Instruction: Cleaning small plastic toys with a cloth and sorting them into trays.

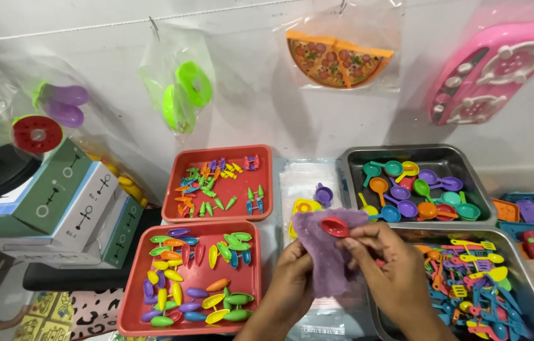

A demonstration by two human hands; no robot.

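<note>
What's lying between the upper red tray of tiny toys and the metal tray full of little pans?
In the head view, between the upper red tray and the metal tray lies a stack of clear plastic bags, with a purple toy pan and a yellow toy piece on it.

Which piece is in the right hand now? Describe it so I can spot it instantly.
Start at the purple cloth held before the two red trays and two metal trays. On its top edge, pinched by the right hand, sits a small red toy pan, the only red piece on the cloth.
</note>
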